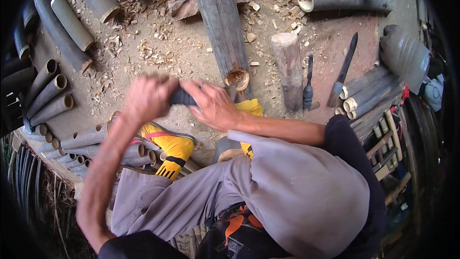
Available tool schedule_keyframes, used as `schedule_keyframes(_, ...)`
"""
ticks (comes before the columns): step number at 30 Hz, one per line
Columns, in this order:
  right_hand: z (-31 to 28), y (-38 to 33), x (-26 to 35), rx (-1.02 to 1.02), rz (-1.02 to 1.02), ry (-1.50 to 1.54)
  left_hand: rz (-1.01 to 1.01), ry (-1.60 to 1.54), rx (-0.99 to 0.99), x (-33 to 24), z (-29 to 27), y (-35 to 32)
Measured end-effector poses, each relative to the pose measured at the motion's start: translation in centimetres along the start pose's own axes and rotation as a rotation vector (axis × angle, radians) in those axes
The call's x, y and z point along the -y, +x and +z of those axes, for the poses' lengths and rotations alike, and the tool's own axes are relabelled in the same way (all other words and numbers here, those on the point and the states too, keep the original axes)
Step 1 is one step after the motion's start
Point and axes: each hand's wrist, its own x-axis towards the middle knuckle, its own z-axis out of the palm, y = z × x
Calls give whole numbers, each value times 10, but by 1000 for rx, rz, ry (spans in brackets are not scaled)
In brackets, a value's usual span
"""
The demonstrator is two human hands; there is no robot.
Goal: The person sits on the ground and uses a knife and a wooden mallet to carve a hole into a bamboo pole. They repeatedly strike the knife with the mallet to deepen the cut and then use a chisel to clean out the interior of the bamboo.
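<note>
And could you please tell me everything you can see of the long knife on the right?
The knife has a long, dark, narrow blade, which looks like metal, tapering to a tip. A blue-grey band circles the near end, above a short, darker handle whose material is unclear. It seems to lie on the bare ground, tip away from the person and slanting slightly right. A slim tool lies apart on its left; bamboo tubes lie close on its right.

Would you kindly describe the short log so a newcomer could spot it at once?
Start at the long grey pole running down from the top edge. Just right of it, before a narrow tool and a long dark blade, is the log; unlike those slim neighbours, it is thick, with a pale flat end.
</note>
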Motion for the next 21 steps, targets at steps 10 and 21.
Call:
schedule_keyframes(10,-22,-5,3,696,171,-117,-336,-353,98,-39,58,-35)
schedule_keyframes(21,-19,3,-7,313,149,176,-189,-84,150,-13,2,3)
